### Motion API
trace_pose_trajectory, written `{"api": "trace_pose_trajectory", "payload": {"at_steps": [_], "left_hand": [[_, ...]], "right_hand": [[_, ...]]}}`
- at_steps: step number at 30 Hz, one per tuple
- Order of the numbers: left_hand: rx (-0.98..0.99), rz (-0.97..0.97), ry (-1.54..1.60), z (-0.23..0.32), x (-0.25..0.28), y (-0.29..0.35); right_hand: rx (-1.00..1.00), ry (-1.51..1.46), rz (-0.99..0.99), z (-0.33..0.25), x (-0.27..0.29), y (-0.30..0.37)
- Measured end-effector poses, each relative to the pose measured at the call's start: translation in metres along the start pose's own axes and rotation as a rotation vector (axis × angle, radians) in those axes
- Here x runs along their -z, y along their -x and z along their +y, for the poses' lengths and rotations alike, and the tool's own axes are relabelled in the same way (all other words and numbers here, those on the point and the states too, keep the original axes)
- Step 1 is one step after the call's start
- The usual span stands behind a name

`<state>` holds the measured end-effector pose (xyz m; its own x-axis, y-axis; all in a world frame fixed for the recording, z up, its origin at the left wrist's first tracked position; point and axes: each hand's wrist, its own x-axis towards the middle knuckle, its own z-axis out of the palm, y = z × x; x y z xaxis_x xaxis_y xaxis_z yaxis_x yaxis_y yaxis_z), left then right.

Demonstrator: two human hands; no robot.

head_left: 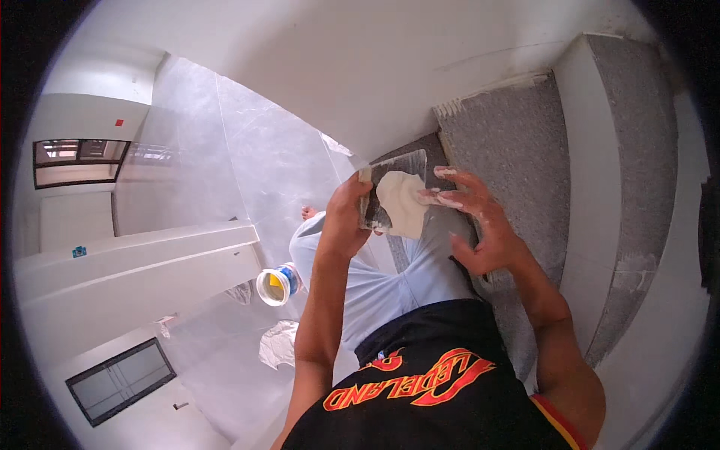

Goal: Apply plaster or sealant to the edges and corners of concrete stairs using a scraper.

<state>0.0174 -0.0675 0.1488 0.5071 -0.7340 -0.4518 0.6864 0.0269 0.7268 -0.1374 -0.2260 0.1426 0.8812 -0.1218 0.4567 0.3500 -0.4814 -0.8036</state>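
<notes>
My left hand (347, 217) is closed round the left edge of a flat, greyish rectangular plate (412, 159), held level above my lap. A thick mound of off-white putty (402, 202) lies across the plate. To its right, my right hand (484, 225) has its fingers spread, and nothing is held in it. White putty coats several of its fingertips, and one finger touches the right side of the mound.
Grey steps (502, 150) with white risers (589, 120) climb to the right beside a white wall (337, 67). Down to the left, a white and blue bucket (273, 288) stands on the pale tiled floor (225, 142) near a crumpled white sheet (278, 345).
</notes>
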Motion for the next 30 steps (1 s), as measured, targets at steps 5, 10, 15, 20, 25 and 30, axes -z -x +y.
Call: {"api": "trace_pose_trajectory", "payload": {"at_steps": [5, 10, 15, 20, 25, 30], "left_hand": [[0.021, -0.011, -0.006, -0.009, 0.001, -0.002], [0.039, -0.005, 0.056, -0.014, 0.008, -0.004], [0.05, 0.033, 0.044, -0.01, -0.004, 0.004], [-0.03, 0.021, 0.028, -0.01, 0.001, 0.004], [-0.072, 0.021, -0.129, 0.0, 0.007, 0.006], [0.022, -0.007, -0.183, -0.001, 0.006, 0.0]], "right_hand": [[0.003, 0.04, -0.054, -0.004, 0.0, -0.002], [-0.044, -0.306, -0.013, 0.005, -0.005, 0.008], [-0.121, 0.079, 0.044, -0.007, 0.001, -0.007], [0.107, 0.534, -0.078, 0.007, 0.012, -0.002], [-0.018, 0.33, 0.031, 0.006, 0.011, -0.009], [-0.006, 0.031, 0.057, 0.023, 0.006, -0.008]]}}
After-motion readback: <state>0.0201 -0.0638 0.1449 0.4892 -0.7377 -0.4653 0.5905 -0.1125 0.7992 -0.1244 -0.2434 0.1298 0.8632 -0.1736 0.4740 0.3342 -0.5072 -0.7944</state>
